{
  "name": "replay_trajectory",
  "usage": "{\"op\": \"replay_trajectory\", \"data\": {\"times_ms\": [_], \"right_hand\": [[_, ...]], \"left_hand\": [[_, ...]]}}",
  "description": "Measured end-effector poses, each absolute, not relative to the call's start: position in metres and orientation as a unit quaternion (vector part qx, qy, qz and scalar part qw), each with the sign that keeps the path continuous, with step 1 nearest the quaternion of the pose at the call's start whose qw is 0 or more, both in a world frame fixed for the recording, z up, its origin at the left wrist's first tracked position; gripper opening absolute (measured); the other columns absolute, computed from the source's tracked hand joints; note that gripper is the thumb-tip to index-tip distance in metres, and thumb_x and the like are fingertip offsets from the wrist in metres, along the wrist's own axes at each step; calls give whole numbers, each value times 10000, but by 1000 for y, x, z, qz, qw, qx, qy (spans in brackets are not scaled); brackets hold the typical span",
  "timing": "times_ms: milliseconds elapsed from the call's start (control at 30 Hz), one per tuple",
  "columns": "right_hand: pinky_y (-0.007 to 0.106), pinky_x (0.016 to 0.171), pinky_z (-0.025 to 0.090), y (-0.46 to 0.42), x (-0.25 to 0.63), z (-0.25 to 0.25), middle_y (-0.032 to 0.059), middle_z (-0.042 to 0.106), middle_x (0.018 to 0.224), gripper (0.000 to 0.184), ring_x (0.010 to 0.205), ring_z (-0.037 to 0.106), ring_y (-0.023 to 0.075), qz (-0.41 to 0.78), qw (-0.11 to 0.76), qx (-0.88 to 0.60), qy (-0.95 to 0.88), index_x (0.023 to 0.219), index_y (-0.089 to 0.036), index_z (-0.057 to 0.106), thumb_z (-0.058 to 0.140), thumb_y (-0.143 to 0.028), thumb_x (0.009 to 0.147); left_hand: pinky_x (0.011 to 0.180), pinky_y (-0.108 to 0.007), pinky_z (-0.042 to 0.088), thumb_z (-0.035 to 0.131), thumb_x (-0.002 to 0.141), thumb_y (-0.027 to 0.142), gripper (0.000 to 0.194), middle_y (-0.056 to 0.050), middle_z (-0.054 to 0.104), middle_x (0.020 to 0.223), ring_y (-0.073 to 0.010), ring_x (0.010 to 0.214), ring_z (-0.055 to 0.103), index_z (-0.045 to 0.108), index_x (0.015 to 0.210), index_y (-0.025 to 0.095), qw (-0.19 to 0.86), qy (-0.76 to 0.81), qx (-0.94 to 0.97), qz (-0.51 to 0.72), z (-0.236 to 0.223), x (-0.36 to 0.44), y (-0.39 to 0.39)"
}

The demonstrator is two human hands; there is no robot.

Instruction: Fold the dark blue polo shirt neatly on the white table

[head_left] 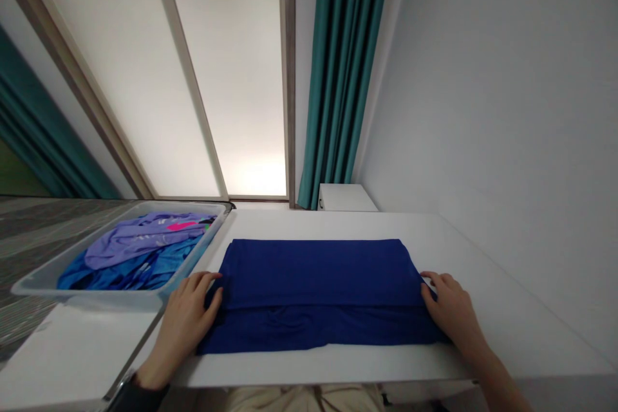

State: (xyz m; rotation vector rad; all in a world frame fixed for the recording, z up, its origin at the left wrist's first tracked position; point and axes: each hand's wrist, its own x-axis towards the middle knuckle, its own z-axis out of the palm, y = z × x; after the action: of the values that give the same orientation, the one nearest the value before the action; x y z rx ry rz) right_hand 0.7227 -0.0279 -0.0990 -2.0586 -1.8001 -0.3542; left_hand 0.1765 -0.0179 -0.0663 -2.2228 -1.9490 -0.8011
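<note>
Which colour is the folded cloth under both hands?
Dark blue, plain: the folded cloth, seen best in the head view.

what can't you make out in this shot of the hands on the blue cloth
Head view only:
- What kind of garment the folded dark blue cloth is: the folds hide its shape.
- Left hand and right hand: fingertips are tucked at the cloth's edges, so their grip is unclear.
- Clothes at the bottom of the pale grey plastic bin: covered by the lilac garment.
- The person's forearms: cut off by the bottom edge.
</note>
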Motion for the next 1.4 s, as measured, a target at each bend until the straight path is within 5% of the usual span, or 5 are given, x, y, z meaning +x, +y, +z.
{"op": "replay_trajectory", "data": {"times_ms": [233, 433, 1167, 1400], "right_hand": [[431, 964, 431, -27, 639, -83, 148, 597, 1240, 437, 1166, 531, 290, -88, 193, -651, -728, 1246, -183, 604, 353, -390, 954], [491, 1135, 276, -30, 599, -103, 116, 420, 1502, 561, 1400, 337, 284, -40, 141, -627, -765, 1427, -215, 477, 267, -497, 990], [511, 1161, 208, 38, 613, -109, 118, 369, 1533, 621, 1442, 265, 258, -34, 123, -629, -767, 1456, -194, 432, 222, -537, 983], [465, 1184, 182, 36, 558, -79, 121, 367, 1532, 613, 1435, 286, 241, -14, 128, -540, -831, 1448, -159, 443, 224, -510, 997]], "left_hand": [[1074, -425, 422, 397, 968, 408, 461, -88, 509, 1432, -251, 1301, 486, 509, 1375, 224, 55, -531, -822, -198, -75, 240, -23], [1130, -449, 355, 374, 989, 414, 518, -70, 412, 1517, -241, 1383, 403, 382, 1478, 244, 103, -506, -846, -134, -94, 250, -22], [1140, -445, 326, 344, 993, 427, 518, -76, 409, 1518, -238, 1403, 372, 405, 1467, 226, 85, -520, -837, -147, -95, 261, 39], [1147, -453, 314, 343, 997, 431, 519, -83, 398, 1523, -240, 1406, 366, 407, 1463, 214, 68, -529, -835, -134, -88, 263, 35]]}}
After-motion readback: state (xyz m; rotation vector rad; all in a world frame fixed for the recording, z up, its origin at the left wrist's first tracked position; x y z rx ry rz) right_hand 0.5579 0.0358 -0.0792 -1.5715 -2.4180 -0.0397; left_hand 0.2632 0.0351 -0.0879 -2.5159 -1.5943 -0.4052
